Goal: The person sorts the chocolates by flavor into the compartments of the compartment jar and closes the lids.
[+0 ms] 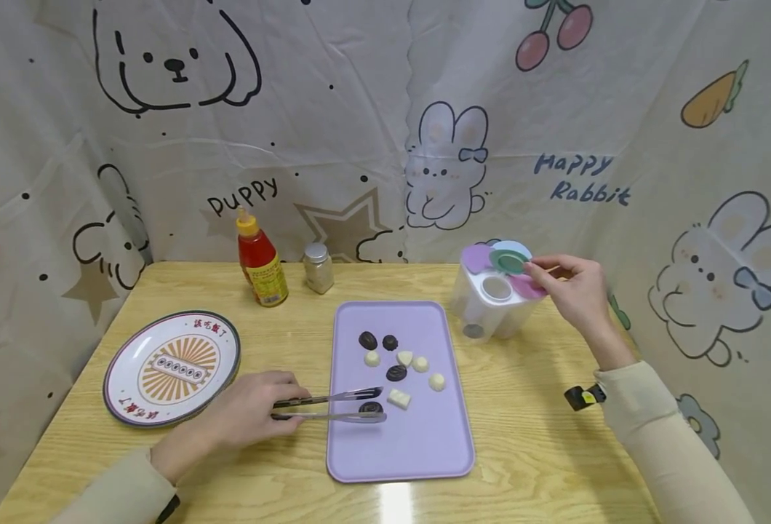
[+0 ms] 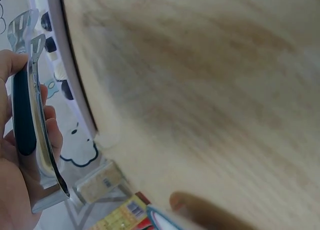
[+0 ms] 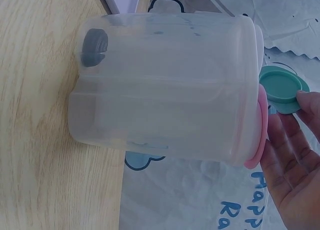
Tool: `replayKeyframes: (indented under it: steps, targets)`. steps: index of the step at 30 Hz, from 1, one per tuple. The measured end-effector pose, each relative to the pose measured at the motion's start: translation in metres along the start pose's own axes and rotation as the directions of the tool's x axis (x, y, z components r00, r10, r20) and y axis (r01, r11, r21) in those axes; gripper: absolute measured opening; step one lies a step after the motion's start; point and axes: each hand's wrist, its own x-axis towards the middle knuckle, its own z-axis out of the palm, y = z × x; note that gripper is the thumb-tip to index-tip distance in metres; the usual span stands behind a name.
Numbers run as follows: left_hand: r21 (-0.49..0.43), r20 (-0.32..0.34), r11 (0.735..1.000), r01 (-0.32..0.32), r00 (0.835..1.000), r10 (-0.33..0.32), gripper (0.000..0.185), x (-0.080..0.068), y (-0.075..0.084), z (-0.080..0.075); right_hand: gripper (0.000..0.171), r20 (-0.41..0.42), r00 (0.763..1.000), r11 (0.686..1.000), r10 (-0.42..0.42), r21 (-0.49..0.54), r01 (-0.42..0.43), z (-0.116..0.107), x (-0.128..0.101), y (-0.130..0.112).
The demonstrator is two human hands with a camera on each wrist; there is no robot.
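Grips tongs (image 1: 362, 394) in left hand (image 1: 257, 407), straddling a dark candy (image 1: 370, 407) on the purple tray (image 1: 398, 451); contact with candy not clear. Pinches green lid (image 1: 508, 260) in right hand (image 1: 572, 287), beside an uncovered hole atop clear box (image 1: 486, 316), right of tray. Note sauce bottle (image 1: 262, 268) and jar (image 1: 318, 271) behind tray, leftward; plate (image 1: 126, 364) beside left wrist.

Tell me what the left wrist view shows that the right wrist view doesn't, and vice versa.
Only the left wrist view: the left hand gripping metal tongs, dark pieces on the lavender tray, the jar, sauce bottle and plate rim.

Only the right wrist view: the right hand holding the green lid, and the translucent container with a dark piece inside.

Both: the wooden table, the tray's edge and patterned cloth.
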Motion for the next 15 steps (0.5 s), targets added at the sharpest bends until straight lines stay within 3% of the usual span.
replayKeyframes:
  steps: [15]
  targets:
    - [0.007, -0.001, 1.000, -0.012, 1.000, 0.012, 0.019, -0.0037, -0.0026, 0.0111, 0.037, -0.002, 1.000, 1.000, -0.008, 0.005, 0.008, 0.0002, -0.0002, -0.0008]
